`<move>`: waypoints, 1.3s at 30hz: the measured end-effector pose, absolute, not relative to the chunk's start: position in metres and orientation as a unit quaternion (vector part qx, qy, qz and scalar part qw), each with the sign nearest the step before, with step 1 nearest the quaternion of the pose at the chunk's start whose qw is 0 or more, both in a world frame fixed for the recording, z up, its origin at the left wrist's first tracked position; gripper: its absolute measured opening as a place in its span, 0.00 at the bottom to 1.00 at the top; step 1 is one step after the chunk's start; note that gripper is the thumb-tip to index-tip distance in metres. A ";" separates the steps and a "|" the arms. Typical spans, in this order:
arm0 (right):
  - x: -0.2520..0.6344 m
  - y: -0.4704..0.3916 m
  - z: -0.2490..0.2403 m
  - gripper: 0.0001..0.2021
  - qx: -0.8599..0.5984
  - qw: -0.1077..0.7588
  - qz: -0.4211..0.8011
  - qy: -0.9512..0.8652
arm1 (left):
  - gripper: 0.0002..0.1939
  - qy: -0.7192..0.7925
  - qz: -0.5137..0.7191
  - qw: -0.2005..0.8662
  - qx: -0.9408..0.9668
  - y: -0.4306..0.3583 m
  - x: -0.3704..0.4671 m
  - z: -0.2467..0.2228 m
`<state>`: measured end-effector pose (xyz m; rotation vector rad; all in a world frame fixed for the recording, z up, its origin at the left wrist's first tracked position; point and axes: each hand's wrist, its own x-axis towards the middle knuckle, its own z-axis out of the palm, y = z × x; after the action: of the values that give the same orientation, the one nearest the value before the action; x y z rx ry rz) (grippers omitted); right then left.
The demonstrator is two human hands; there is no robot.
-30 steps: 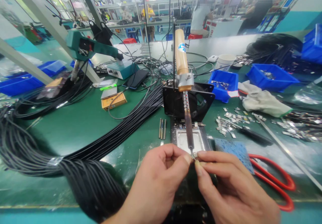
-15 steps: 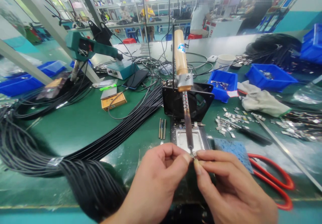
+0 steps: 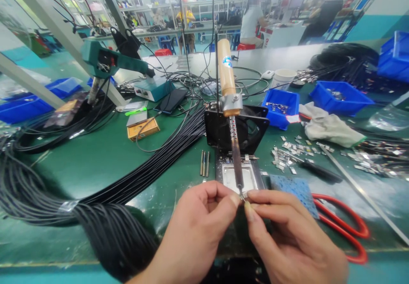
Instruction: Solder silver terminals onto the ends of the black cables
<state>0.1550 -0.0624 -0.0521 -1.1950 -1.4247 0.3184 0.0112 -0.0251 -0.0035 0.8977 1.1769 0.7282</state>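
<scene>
A soldering iron (image 3: 226, 73) with a wooden handle is fixed in a clamp, its dark barrel pointing down. Just under its tip, my left hand (image 3: 200, 224) and my right hand (image 3: 284, 228) meet, thumbs and forefingers pinched. A small metal connector (image 3: 246, 194) shows at my right fingertips, close to the tip. What my left hand pinches is mostly covered by its thumb and finger. Behind the fingers is a shallow silvery tray (image 3: 226, 174), with a black fan (image 3: 212, 130) standing at its back.
A thick bundle of black cables (image 3: 137, 182) lies to the left. On the right are a blue sponge (image 3: 292, 190), red-handled scissors (image 3: 358, 224), a screwdriver (image 3: 321, 171), scattered metal connectors (image 3: 283, 160), a glove (image 3: 334, 130) and blue bins (image 3: 341, 101). People sit farther back.
The whole view has shifted slightly left. Both hands keep their pinch under the iron's tip, with hardly any other movement.
</scene>
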 end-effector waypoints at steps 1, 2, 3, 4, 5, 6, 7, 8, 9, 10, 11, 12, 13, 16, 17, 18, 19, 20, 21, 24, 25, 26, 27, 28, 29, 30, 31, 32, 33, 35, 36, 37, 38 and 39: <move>0.155 -0.062 -0.052 0.10 -0.511 0.589 0.136 -0.611 | 0.11 0.523 0.324 0.679 0.400 -0.025 0.011 -0.004; 0.155 -0.063 -0.052 0.10 -0.511 0.591 0.135 -0.610 | 0.11 0.522 0.324 0.680 0.400 -0.026 0.011 -0.004; 0.154 -0.063 -0.052 0.09 -0.513 0.591 0.136 -0.607 | 0.11 0.522 0.323 0.681 0.399 -0.026 0.010 -0.004; 0.154 -0.063 -0.052 0.09 -0.515 0.592 0.138 -0.604 | 0.11 0.522 0.322 0.682 0.398 -0.026 0.010 -0.004; 0.154 -0.062 -0.053 0.09 -0.516 0.592 0.142 -0.602 | 0.11 0.523 0.322 0.682 0.396 -0.026 0.010 -0.004; 0.154 -0.062 -0.053 0.09 -0.516 0.593 0.145 -0.601 | 0.11 0.524 0.322 0.682 0.396 -0.026 0.010 -0.004; 0.154 -0.062 -0.053 0.09 -0.514 0.595 0.147 -0.600 | 0.11 0.525 0.323 0.682 0.395 -0.026 0.010 -0.004; 0.154 -0.061 -0.053 0.09 -0.513 0.597 0.150 -0.598 | 0.11 0.525 0.322 0.680 0.397 -0.026 0.010 -0.004; 0.155 -0.061 -0.053 0.09 -0.511 0.599 0.149 -0.598 | 0.11 0.525 0.322 0.679 0.399 -0.026 0.011 -0.004; 0.155 -0.061 -0.053 0.09 -0.511 0.599 0.150 -0.598 | 0.11 0.525 0.322 0.677 0.402 -0.026 0.011 -0.004; 0.155 -0.061 -0.053 0.09 -0.513 0.597 0.151 -0.598 | 0.11 0.526 0.322 0.676 0.404 -0.026 0.011 -0.004; 0.155 -0.062 -0.053 0.09 -0.514 0.596 0.150 -0.598 | 0.11 0.527 0.322 0.674 0.405 -0.025 0.011 -0.004; 0.155 -0.063 -0.053 0.09 -0.514 0.596 0.151 -0.598 | 0.11 0.528 0.322 0.672 0.406 -0.025 0.011 -0.004; 0.155 -0.065 -0.053 0.09 -0.509 0.603 0.155 -0.595 | 0.11 0.531 0.323 0.669 0.407 -0.025 0.011 -0.004; 0.155 -0.065 -0.053 0.09 -0.508 0.604 0.157 -0.594 | 0.11 0.529 0.323 0.670 0.409 -0.025 0.011 -0.004; 0.155 -0.065 -0.054 0.09 -0.508 0.603 0.159 -0.594 | 0.11 0.528 0.323 0.670 0.410 -0.025 0.011 -0.004; 0.155 -0.065 -0.054 0.10 -0.511 0.602 0.160 -0.592 | 0.11 0.526 0.325 0.671 0.410 -0.025 0.011 -0.004; 0.154 -0.065 -0.054 0.10 -0.513 0.603 0.159 -0.590 | 0.11 0.524 0.325 0.672 0.410 -0.026 0.011 -0.004; 0.154 -0.064 -0.054 0.10 -0.513 0.605 0.159 -0.588 | 0.11 0.524 0.325 0.672 0.410 -0.026 0.011 -0.004; 0.154 -0.061 -0.053 0.10 -0.509 0.608 0.156 -0.589 | 0.11 0.526 0.322 0.673 0.409 -0.025 0.012 -0.004; 0.154 -0.061 -0.052 0.09 -0.508 0.608 0.154 -0.590 | 0.11 0.526 0.322 0.672 0.410 -0.025 0.012 -0.004; 0.154 -0.060 -0.051 0.09 -0.507 0.609 0.149 -0.591 | 0.11 0.527 0.323 0.671 0.410 -0.025 0.012 -0.004; 0.154 -0.060 -0.050 0.08 -0.507 0.611 0.145 -0.591 | 0.11 0.527 0.325 0.671 0.408 -0.025 0.012 -0.004; 0.153 -0.060 -0.050 0.08 -0.507 0.613 0.140 -0.589 | 0.11 0.527 0.325 0.673 0.406 -0.025 0.011 -0.004; 0.153 -0.061 -0.049 0.08 -0.509 0.613 0.139 -0.588 | 0.11 0.526 0.326 0.675 0.403 -0.025 0.011 -0.003; 0.153 -0.061 -0.049 0.08 -0.511 0.612 0.140 -0.587 | 0.11 0.525 0.326 0.677 0.400 -0.026 0.011 -0.003; 0.153 -0.062 -0.049 0.08 -0.515 0.609 0.143 -0.587 | 0.11 0.525 0.326 0.679 0.397 -0.026 0.010 -0.003; 0.153 -0.063 -0.050 0.08 -0.516 0.606 0.146 -0.588 | 0.11 0.525 0.325 0.680 0.395 -0.026 0.010 -0.003; 0.153 -0.063 -0.050 0.08 -0.516 0.603 0.150 -0.589 | 0.11 0.525 0.326 0.681 0.393 -0.026 0.010 -0.003; 0.153 -0.064 -0.052 0.09 -0.512 0.604 0.153 -0.592 | 0.11 0.527 0.327 0.681 0.389 -0.026 0.010 -0.003; 0.152 -0.064 -0.052 0.09 -0.511 0.606 0.152 -0.591 | 0.11 0.528 0.328 0.680 0.389 -0.026 0.011 -0.004; 0.152 -0.064 -0.052 0.09 -0.512 0.607 0.152 -0.588 | 0.11 0.528 0.329 0.680 0.389 -0.025 0.011 -0.004; 0.152 -0.064 -0.052 0.09 -0.513 0.609 0.151 -0.586 | 0.11 0.529 0.329 0.679 0.388 -0.025 0.012 -0.004; 0.152 -0.064 -0.052 0.09 -0.515 0.609 0.149 -0.584 | 0.11 0.530 0.329 0.679 0.387 -0.026 0.012 -0.005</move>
<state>0.1521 -0.0637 -0.0521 -1.1897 -1.3496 0.3453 0.0116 -0.0257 -0.0049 0.8704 1.1915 0.7379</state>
